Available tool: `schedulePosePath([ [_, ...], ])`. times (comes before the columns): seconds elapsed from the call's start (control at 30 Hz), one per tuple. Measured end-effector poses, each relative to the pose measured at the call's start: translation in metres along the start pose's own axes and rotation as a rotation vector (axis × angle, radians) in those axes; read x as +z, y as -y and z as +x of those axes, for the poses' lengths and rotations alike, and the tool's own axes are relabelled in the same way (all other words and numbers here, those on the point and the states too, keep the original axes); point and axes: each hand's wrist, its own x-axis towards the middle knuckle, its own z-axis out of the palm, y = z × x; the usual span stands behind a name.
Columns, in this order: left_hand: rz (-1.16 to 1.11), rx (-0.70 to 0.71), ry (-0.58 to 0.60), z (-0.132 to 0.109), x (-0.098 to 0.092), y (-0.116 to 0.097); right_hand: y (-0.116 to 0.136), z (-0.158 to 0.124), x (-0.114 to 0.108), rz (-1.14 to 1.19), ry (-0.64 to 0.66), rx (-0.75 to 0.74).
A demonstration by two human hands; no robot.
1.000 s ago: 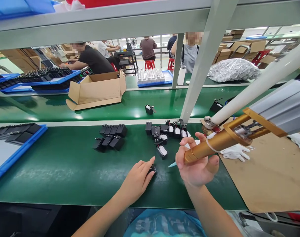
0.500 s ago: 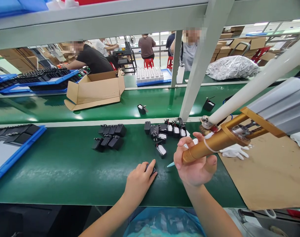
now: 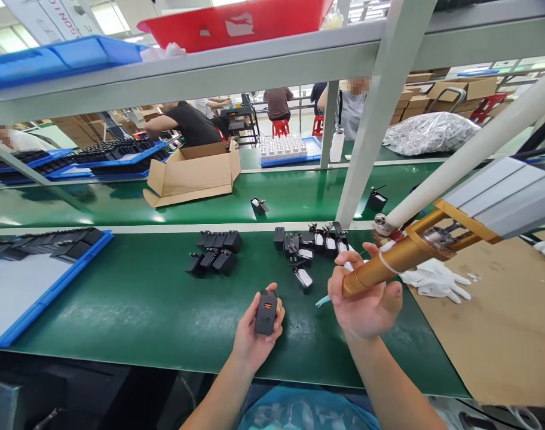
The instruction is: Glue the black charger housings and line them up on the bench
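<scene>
My left hand (image 3: 257,334) is closed around a black plastic case (image 3: 266,312), held raised above the green bench with its slotted, orange-marked face up. My right hand (image 3: 364,298) grips the gold barrel (image 3: 375,269) of a large tool from below, fingers wrapped over it, thumb out to the side. A teal tip (image 3: 322,300) pokes out beyond those fingers, in line with the barrel. Ahead lie several open black cases with white packs and wires (image 3: 303,278). A group of closed black cases (image 3: 223,261) sits farther left.
A blue-rimmed tray (image 3: 52,306) with black cases stands at left. White gloves (image 3: 434,279) lie on cardboard (image 3: 496,334) at right. A slanting post (image 3: 366,119) and white pole (image 3: 470,149) rise beyond. Across the bench are an open carton (image 3: 196,179) and seated people.
My left hand has lifted the black case off the bench and turned palm up, showing its slotted face. My right hand keeps its grip on the gold-barrelled tool. The view has shifted.
</scene>
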Motion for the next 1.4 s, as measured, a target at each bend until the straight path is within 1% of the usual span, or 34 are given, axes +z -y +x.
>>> schedulePosePath([
  [0.07,-0.049,0.005,0.031,-0.001,0.001,0.0,0.001,0.0,0.0,-0.009,-0.002,-0.002],
  [0.13,-0.029,0.021,0.039,-0.002,0.0,0.0,0.001,0.001,-0.001,-0.007,0.003,-0.005],
  [0.23,0.09,0.07,0.014,-0.004,-0.004,-0.001,0.001,0.001,-0.002,0.002,0.012,-0.003],
  [0.3,0.248,0.126,-0.038,-0.004,-0.009,-0.003,0.0,0.001,-0.003,0.007,0.011,-0.001],
  [0.37,0.544,0.212,-0.122,-0.004,-0.015,-0.008,0.0,0.001,-0.004,0.006,0.002,0.0],
  [0.43,0.982,0.36,-0.238,-0.002,-0.024,-0.02,-0.001,0.002,-0.004,0.001,-0.008,-0.003],
  [0.53,1.654,0.678,-0.429,0.0,-0.044,-0.049,-0.001,0.002,-0.006,-0.012,-0.027,-0.004],
  [0.6,1.975,0.833,-0.54,0.001,-0.06,-0.073,-0.001,0.001,-0.007,-0.013,-0.034,0.005],
  [0.63,2.099,0.866,-0.588,0.001,-0.069,-0.085,-0.001,0.001,-0.008,-0.009,-0.037,0.01],
  [0.7,2.288,0.866,-0.674,0.001,-0.085,-0.105,-0.001,0.002,-0.008,0.0,-0.04,0.015],
  [0.8,2.431,0.824,-0.772,0.003,-0.103,-0.124,-0.001,0.002,-0.007,0.002,-0.045,0.01],
  [0.9,2.464,0.804,-0.809,0.004,-0.111,-0.13,-0.002,0.002,-0.007,0.004,-0.051,0.004],
  [1.0,2.412,0.807,-0.796,0.002,-0.107,-0.137,-0.002,0.002,-0.009,0.003,-0.061,0.009],
  [1.07,2.32,0.803,-0.776,0.004,-0.097,-0.152,-0.002,0.002,-0.009,-0.003,-0.071,0.018],
  [1.13,2.217,0.781,-0.759,0.018,-0.083,-0.178,-0.001,0.002,-0.008,-0.007,-0.082,0.023],
  [1.17,2.174,0.753,-0.745,0.031,-0.076,-0.195,-0.001,0.002,-0.007,-0.009,-0.09,0.025],
  [1.2,2.161,0.737,-0.728,0.048,-0.068,-0.212,0.0,0.002,-0.006,-0.013,-0.096,0.026],
  [1.27,2.181,0.626,-0.604,0.092,-0.057,-0.246,0.0,0.002,-0.005,-0.023,-0.102,0.026],
  [1.3,2.185,0.58,-0.571,0.115,-0.053,-0.261,0.0,0.002,-0.006,-0.029,-0.104,0.024],
  [1.33,2.188,0.527,-0.535,0.138,-0.051,-0.272,-0.001,0.001,-0.006,-0.034,-0.104,0.023],
  [1.4,2.191,0.432,-0.474,0.176,-0.048,-0.286,-0.003,0.0,-0.01,-0.03,-0.105,0.022],
])
